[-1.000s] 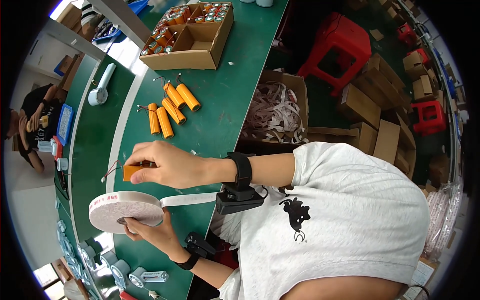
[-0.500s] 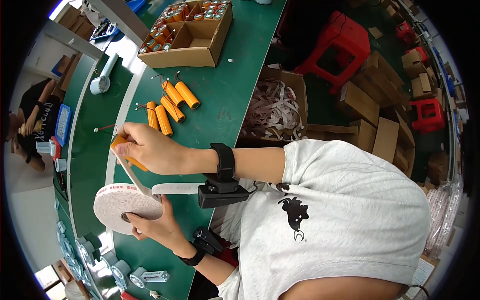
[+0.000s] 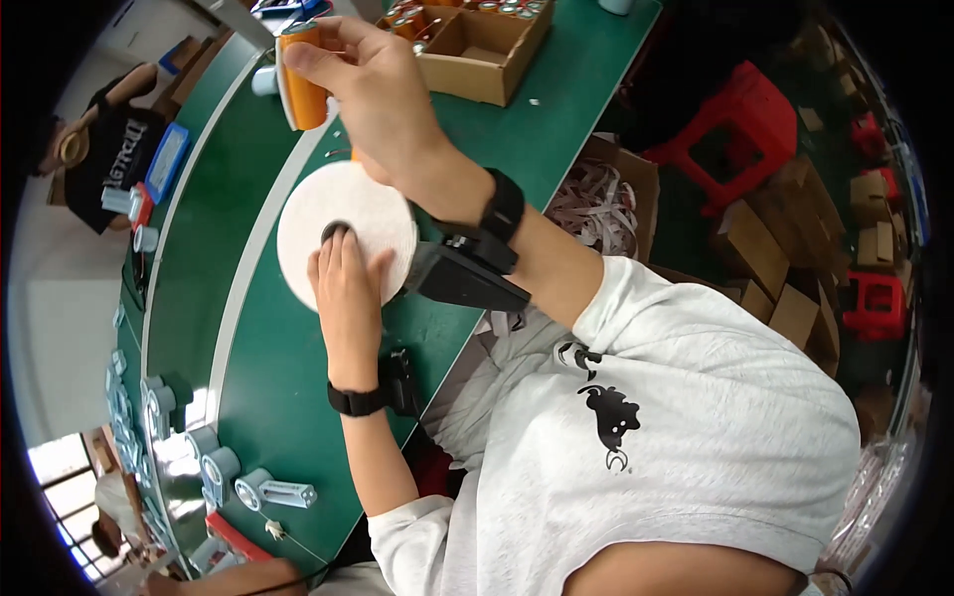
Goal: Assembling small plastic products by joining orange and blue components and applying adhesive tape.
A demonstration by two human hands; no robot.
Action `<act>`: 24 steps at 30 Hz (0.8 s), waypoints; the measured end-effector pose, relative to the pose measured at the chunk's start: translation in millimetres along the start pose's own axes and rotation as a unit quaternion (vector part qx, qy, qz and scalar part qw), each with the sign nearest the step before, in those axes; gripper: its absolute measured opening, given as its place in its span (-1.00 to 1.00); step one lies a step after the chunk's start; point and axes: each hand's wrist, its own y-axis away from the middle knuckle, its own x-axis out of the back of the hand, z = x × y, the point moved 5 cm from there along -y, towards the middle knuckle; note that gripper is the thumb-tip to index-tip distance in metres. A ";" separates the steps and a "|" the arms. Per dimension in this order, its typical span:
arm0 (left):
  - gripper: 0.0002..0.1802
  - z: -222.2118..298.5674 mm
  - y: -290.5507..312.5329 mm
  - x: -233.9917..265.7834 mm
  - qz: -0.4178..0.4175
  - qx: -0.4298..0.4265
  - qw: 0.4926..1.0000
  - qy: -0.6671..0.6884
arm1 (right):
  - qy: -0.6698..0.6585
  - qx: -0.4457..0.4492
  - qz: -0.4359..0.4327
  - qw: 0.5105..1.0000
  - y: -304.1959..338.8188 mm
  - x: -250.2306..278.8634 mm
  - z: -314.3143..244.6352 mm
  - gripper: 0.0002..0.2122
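Observation:
My right hand (image 3: 393, 104) pinches an orange cylindrical battery pack (image 3: 306, 94) between thumb and fingers, raised above the green bench. A pale strip of tape runs along the pack's left side. Below it, my left hand (image 3: 350, 298) rests on a large roll of white tape (image 3: 303, 214), fingers hooked into its dark core and thumb against its face. The roll's flat side faces up. Behind the roll and my right wrist, a sliver of another orange pack shows; the other packs on the bench are hidden.
A divided cardboard box (image 3: 477, 74) of battery packs stands at the back. Light blue handheld fans (image 3: 273, 490) lie at the lower left. A carton of scrap strips (image 3: 596, 214) and a red stool (image 3: 735, 129) stand beyond the bench edge. Another person (image 3: 129, 149) is across the bench.
My right hand has lifted the battery pack up and away from the roll. The tape once stretched between them no longer joins them. The roll has turned its flat face upward under my left hand.

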 end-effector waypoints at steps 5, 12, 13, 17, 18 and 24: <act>-0.77 -34.7 25.4 78.7 0.215 0.071 0.973 -0.035 | 0.132 -0.065 -0.154 0.977 26.6 25.6 -9.1 -0.74; -0.33 -236.7 349.1 135.3 0.034 0.580 0.814 0.014 | 0.107 -0.209 -0.231 0.944 68.2 13.7 -12.6 -0.69; -0.36 -208.7 320.9 135.1 0.052 0.604 0.795 -0.009 | 0.110 -0.210 -0.232 0.944 74.3 9.8 -7.5 -0.69; -0.39 -140.4 187.1 88.9 0.111 0.640 0.760 -0.018 | 0.072 -0.241 -0.281 0.926 97.4 -12.4 18.2 -0.71; -0.40 -115.2 160.5 84.4 0.114 0.603 0.786 -0.075 | 0.062 -0.251 -0.294 0.920 101.3 -18.8 19.3 -0.72; -0.51 -107.3 135.7 81.6 0.111 0.419 0.901 0.027 | 0.119 -0.288 -0.388 0.867 106.8 -32.6 31.3 -0.77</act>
